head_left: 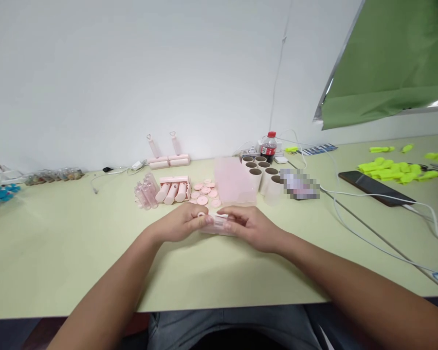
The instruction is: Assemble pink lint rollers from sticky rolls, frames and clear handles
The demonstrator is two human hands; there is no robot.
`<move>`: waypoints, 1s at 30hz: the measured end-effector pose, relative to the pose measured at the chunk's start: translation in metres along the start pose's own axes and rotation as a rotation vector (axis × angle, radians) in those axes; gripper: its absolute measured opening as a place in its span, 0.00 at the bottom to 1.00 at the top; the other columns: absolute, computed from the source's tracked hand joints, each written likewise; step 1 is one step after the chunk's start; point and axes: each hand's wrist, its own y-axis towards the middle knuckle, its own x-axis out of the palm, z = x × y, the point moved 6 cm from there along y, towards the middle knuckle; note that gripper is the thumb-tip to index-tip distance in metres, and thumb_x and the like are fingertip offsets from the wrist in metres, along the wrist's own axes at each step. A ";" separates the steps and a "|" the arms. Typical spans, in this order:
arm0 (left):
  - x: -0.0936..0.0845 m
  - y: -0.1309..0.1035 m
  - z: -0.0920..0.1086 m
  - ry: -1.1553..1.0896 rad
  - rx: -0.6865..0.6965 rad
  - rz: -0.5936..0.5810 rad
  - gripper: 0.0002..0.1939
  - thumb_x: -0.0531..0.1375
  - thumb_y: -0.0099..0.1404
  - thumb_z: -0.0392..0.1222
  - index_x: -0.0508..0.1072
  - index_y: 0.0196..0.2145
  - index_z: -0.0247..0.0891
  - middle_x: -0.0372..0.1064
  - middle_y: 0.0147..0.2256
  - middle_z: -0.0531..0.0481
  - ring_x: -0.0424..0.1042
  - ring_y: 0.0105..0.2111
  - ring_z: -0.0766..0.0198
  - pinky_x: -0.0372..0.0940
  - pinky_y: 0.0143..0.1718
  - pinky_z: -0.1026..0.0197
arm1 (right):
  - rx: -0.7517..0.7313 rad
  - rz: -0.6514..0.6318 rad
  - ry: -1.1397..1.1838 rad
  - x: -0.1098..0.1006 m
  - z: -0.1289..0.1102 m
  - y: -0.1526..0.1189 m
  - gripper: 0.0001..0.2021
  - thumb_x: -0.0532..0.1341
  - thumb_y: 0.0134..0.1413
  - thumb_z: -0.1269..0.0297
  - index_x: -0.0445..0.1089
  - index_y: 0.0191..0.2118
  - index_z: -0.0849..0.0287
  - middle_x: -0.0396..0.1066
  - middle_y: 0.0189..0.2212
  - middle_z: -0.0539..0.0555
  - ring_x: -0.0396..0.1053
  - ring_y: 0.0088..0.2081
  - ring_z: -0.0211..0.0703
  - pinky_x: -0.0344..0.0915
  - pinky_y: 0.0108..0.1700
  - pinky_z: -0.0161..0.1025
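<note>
In the head view, my left grip (pixel 177 222) pinches the left end of a pale pink, partly clear piece (pixel 219 222), while my right grip (pixel 257 229) closes on its right end, thumb on the near side. The piece sits between them, low over the surface (pixel 219 287); my fingers cover so much of it that I cannot tell whether it rests there. That cover is one risk: a badly seated part could escape my eye. If my thumbs press unevenly, the piece could twist out and skid into the pink discs (pixel 202 200) just beyond, scattering them. A sideways jerk of my left knuckles might topple the clear pink tubes (pixel 146 190) crowded beside the pink rollers (pixel 171 193). On the other side, a wide right-hand swing could knock the upright open cylinders (pixel 255 180) behind the translucent pink block (pixel 235 181), or my forearm could snag the white cable (pixel 350 230).
</note>
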 end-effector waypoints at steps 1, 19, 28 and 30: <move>-0.007 -0.002 -0.003 -0.004 -0.011 0.037 0.24 0.49 0.71 0.56 0.63 0.24 0.36 0.59 0.23 0.54 0.59 0.24 0.69 0.56 0.28 0.65 | 0.037 0.054 0.070 -0.005 0.003 0.001 0.18 0.59 0.59 0.53 0.72 0.47 0.60 0.71 0.31 0.52 0.66 0.30 0.39 0.60 0.32 0.35; -0.011 -0.006 0.004 0.402 -0.036 0.501 0.09 0.57 0.63 0.40 0.65 0.42 0.39 0.68 0.30 0.54 0.64 0.26 0.67 0.59 0.27 0.64 | -0.114 0.126 -0.347 0.006 0.000 0.003 0.13 0.56 0.62 0.59 0.72 0.45 0.61 0.73 0.41 0.60 0.68 0.44 0.51 0.63 0.47 0.47; -0.007 -0.002 0.004 0.374 -0.012 0.456 0.12 0.55 0.68 0.49 0.68 0.41 0.38 0.62 0.25 0.56 0.61 0.25 0.68 0.55 0.26 0.64 | 0.151 -0.179 -0.385 0.027 0.009 -0.006 0.37 0.62 0.48 0.66 0.54 0.65 0.59 0.71 0.51 0.63 0.69 0.45 0.56 0.64 0.45 0.48; -0.008 -0.004 0.006 0.376 0.053 0.502 0.13 0.54 0.69 0.50 0.69 0.41 0.38 0.63 0.25 0.55 0.62 0.24 0.68 0.56 0.27 0.64 | 0.163 -0.165 -0.283 0.024 0.012 -0.006 0.36 0.62 0.49 0.67 0.55 0.65 0.58 0.69 0.54 0.64 0.69 0.48 0.57 0.64 0.47 0.48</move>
